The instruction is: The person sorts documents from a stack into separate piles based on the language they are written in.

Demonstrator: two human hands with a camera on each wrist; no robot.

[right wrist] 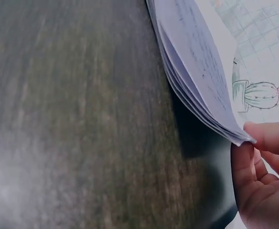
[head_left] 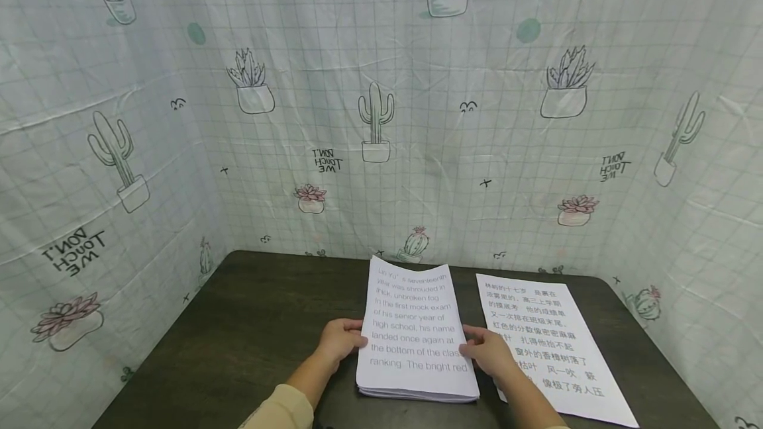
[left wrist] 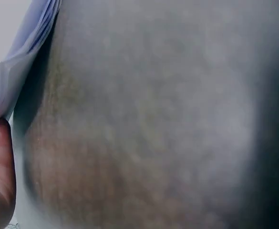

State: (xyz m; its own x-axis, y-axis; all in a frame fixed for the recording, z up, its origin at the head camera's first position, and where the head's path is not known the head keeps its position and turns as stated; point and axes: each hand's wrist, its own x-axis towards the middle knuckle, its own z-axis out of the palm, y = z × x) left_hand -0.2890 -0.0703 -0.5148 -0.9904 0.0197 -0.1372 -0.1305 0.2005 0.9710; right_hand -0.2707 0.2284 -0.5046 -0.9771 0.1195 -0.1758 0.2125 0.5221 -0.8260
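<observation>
A stack of white paper sheets (head_left: 411, 323) printed with large English text stands in the middle of the dark table. My left hand (head_left: 342, 341) pinches its left edge between thumb and fingers; in the left wrist view the sheets (left wrist: 20, 52) bunch at the fingertips. On the opposite edge my right hand (head_left: 487, 349) pinches the stack too. The right wrist view shows the layered sheets (right wrist: 196, 71) curving up to the thumb and fingers (right wrist: 268, 138), with a shadow beneath them on the table.
A sheet with Chinese text (head_left: 554, 349) lies on the table to the right, partly behind my right hand and forearm. The dark wooden table (head_left: 250, 323) extends left of the stack. Curtains with cactus prints (head_left: 334, 118) hang behind and on both sides.
</observation>
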